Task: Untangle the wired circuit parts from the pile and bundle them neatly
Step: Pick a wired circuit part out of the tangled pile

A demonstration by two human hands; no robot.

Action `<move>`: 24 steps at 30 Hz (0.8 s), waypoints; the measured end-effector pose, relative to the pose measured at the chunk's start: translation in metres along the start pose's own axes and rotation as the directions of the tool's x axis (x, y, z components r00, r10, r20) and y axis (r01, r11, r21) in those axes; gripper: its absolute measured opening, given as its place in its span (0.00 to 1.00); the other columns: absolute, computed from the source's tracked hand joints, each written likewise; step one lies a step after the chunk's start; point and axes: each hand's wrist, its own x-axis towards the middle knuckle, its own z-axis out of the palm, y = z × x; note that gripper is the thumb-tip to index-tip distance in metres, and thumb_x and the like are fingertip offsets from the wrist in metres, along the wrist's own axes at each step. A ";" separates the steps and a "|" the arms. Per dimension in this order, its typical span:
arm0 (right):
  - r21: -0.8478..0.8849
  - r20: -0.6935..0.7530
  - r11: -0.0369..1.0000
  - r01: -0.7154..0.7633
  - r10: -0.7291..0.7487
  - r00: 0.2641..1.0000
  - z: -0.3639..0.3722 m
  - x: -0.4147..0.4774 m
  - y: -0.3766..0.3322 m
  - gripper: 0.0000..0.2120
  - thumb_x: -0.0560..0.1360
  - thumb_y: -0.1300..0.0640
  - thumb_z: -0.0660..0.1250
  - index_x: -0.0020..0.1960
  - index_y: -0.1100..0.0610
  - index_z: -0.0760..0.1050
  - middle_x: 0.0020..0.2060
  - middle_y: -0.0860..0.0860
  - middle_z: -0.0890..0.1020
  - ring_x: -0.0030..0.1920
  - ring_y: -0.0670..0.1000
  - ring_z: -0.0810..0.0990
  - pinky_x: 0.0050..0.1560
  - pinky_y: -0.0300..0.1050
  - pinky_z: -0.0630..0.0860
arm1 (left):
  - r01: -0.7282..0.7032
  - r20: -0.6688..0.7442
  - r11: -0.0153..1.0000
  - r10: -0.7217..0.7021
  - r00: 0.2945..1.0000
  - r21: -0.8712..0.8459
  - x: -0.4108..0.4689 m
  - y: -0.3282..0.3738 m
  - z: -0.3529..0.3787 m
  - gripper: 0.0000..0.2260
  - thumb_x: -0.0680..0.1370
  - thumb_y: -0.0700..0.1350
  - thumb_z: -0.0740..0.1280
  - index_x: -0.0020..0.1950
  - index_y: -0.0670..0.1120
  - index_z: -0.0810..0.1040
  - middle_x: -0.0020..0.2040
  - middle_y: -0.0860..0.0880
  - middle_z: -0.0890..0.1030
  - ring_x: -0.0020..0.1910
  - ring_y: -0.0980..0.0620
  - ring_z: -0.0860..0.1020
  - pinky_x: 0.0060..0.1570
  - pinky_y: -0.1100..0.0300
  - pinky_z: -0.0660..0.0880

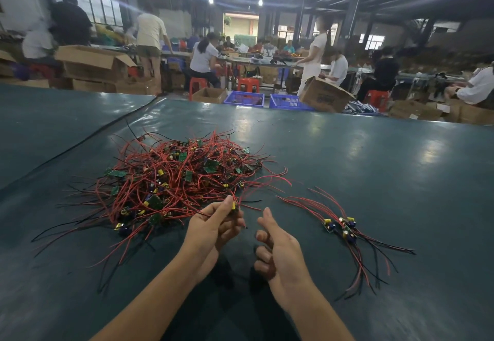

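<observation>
At near edge of pile (173, 177): one circuit part (234, 206), pinched in left hand (213, 224), red leads trailing back toward tangle. Best drawn out slowly along leads, no yanking, then laid parallel on sorted bundle (340, 227) at right of bench (387, 158). Right hand (276, 247) raised just beside, fingers curled in, thumb up, apparently holding nothing.

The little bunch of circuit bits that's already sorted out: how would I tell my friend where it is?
Find the dark green table, with its big tangled pile of red-wired circuit boards left of centre. Look across to the other side, right of the person's right hand. The small bundle lies there alone: a few boards lined up together, wires fanned out both ways, not knotted.
</observation>
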 end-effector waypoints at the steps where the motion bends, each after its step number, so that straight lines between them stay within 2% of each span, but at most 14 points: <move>1: -0.049 0.017 0.999 0.019 -0.018 1.000 0.000 0.000 0.001 0.14 0.70 0.44 0.73 0.47 0.55 0.81 0.29 0.46 0.71 0.23 0.43 0.61 0.19 0.35 0.58 | 0.001 0.002 1.000 -0.001 1.000 -0.010 0.000 0.001 -0.001 0.07 0.68 0.47 0.71 0.35 0.44 0.79 0.33 0.43 0.82 0.27 0.53 0.80 0.27 0.65 0.77; 3: -0.155 0.050 0.983 0.096 -0.089 0.995 0.004 -0.004 0.004 0.11 0.71 0.44 0.72 0.42 0.52 0.85 0.29 0.47 0.73 0.23 0.43 0.64 0.21 0.36 0.63 | -0.009 0.058 0.997 0.005 0.998 0.074 -0.002 0.001 -0.003 0.08 0.67 0.49 0.73 0.35 0.45 0.80 0.31 0.45 0.81 0.28 0.53 0.79 0.29 0.65 0.77; 4: -0.179 0.064 0.973 0.144 -0.135 0.989 0.007 -0.005 0.006 0.10 0.70 0.44 0.72 0.42 0.50 0.86 0.29 0.48 0.77 0.24 0.44 0.71 0.24 0.37 0.70 | -0.016 0.105 0.990 0.002 0.994 0.139 -0.004 0.000 -0.002 0.10 0.66 0.50 0.74 0.35 0.45 0.79 0.30 0.46 0.80 0.28 0.53 0.78 0.30 0.64 0.77; 6: -0.188 0.065 0.957 0.221 -0.212 0.975 0.010 -0.007 0.007 0.08 0.72 0.47 0.71 0.42 0.49 0.86 0.36 0.53 0.86 0.36 0.53 0.84 0.41 0.48 0.83 | -0.025 0.174 0.973 -0.016 0.985 0.230 -0.006 -0.003 -0.001 0.12 0.64 0.52 0.74 0.35 0.45 0.78 0.27 0.49 0.77 0.27 0.54 0.76 0.30 0.64 0.75; 7: -0.193 0.053 0.952 0.237 -0.232 0.971 0.010 -0.006 0.007 0.08 0.74 0.49 0.71 0.42 0.50 0.87 0.39 0.55 0.86 0.43 0.56 0.85 0.49 0.52 0.83 | -0.026 0.185 0.968 -0.022 0.982 0.250 -0.007 -0.004 0.000 0.11 0.64 0.53 0.74 0.34 0.46 0.78 0.27 0.49 0.76 0.27 0.54 0.75 0.29 0.64 0.75; 9: -0.204 0.016 0.951 0.231 -0.233 0.972 0.007 -0.004 0.004 0.09 0.75 0.51 0.70 0.40 0.50 0.87 0.40 0.56 0.87 0.47 0.58 0.85 0.54 0.55 0.82 | -0.036 0.202 0.962 -0.020 0.979 0.272 -0.007 -0.005 0.000 0.09 0.64 0.53 0.75 0.31 0.50 0.79 0.27 0.49 0.77 0.27 0.54 0.76 0.29 0.63 0.74; 13: -0.168 -0.047 0.974 0.155 -0.165 0.985 0.002 0.000 -0.001 0.10 0.75 0.55 0.71 0.37 0.54 0.86 0.42 0.63 0.85 0.45 0.63 0.84 0.54 0.61 0.81 | -0.067 0.230 0.947 -0.007 0.973 0.313 -0.008 -0.003 -0.001 0.09 0.63 0.53 0.76 0.32 0.49 0.82 0.28 0.49 0.79 0.28 0.53 0.78 0.30 0.63 0.75; 15: -0.153 -0.071 0.978 0.145 -0.158 0.985 -0.001 0.002 -0.004 0.10 0.75 0.54 0.72 0.38 0.56 0.86 0.41 0.67 0.83 0.43 0.61 0.80 0.55 0.64 0.78 | -0.073 0.228 0.943 -0.003 0.974 0.324 -0.008 -0.002 0.000 0.08 0.63 0.53 0.76 0.32 0.49 0.82 0.28 0.49 0.80 0.30 0.52 0.79 0.30 0.63 0.75; 16: -0.140 -0.094 0.979 0.147 -0.161 0.982 -0.002 0.004 -0.006 0.09 0.75 0.54 0.72 0.37 0.55 0.86 0.38 0.64 0.81 0.41 0.59 0.78 0.52 0.63 0.78 | -0.075 0.224 0.942 -0.001 0.975 0.328 -0.008 -0.001 0.000 0.08 0.63 0.52 0.76 0.32 0.50 0.82 0.29 0.48 0.80 0.30 0.52 0.80 0.30 0.63 0.75; 17: -0.129 -0.123 0.979 0.159 -0.175 0.977 -0.005 0.005 -0.009 0.09 0.74 0.54 0.72 0.37 0.54 0.86 0.34 0.59 0.80 0.38 0.55 0.76 0.45 0.58 0.79 | -0.076 0.220 0.942 0.002 0.976 0.327 -0.008 0.000 0.001 0.08 0.63 0.52 0.76 0.31 0.50 0.82 0.29 0.47 0.80 0.30 0.51 0.80 0.29 0.64 0.75; 19: -0.095 -0.181 0.977 0.193 -0.207 0.961 -0.011 0.008 -0.018 0.10 0.74 0.54 0.72 0.35 0.53 0.86 0.27 0.48 0.75 0.27 0.46 0.70 0.26 0.40 0.70 | -0.073 0.208 0.947 0.006 0.978 0.313 -0.008 0.004 0.001 0.08 0.62 0.51 0.76 0.30 0.49 0.81 0.29 0.45 0.81 0.28 0.51 0.79 0.27 0.64 0.74; 20: -0.052 -0.207 0.977 0.207 -0.214 0.955 -0.015 0.010 -0.022 0.11 0.75 0.55 0.72 0.35 0.54 0.86 0.25 0.46 0.73 0.23 0.44 0.65 0.22 0.36 0.64 | -0.071 0.203 0.950 0.008 0.979 0.304 -0.008 0.006 0.002 0.08 0.62 0.51 0.76 0.29 0.49 0.81 0.30 0.44 0.81 0.26 0.51 0.79 0.26 0.65 0.73; 22: 0.036 -0.243 0.969 0.243 -0.227 0.943 -0.024 0.013 -0.030 0.11 0.75 0.57 0.71 0.36 0.56 0.85 0.24 0.46 0.73 0.21 0.42 0.62 0.19 0.34 0.59 | -0.070 0.197 0.955 0.013 0.980 0.287 -0.008 0.010 0.001 0.08 0.63 0.49 0.75 0.27 0.49 0.80 0.30 0.43 0.81 0.24 0.52 0.77 0.24 0.65 0.72; 24: 0.083 -0.254 0.957 0.277 -0.248 0.935 -0.030 0.013 -0.034 0.10 0.76 0.57 0.70 0.37 0.56 0.85 0.25 0.47 0.73 0.22 0.42 0.64 0.18 0.34 0.59 | -0.070 0.193 0.958 0.016 0.981 0.277 -0.007 0.013 -0.001 0.08 0.64 0.47 0.74 0.26 0.49 0.79 0.29 0.43 0.81 0.24 0.52 0.77 0.24 0.65 0.71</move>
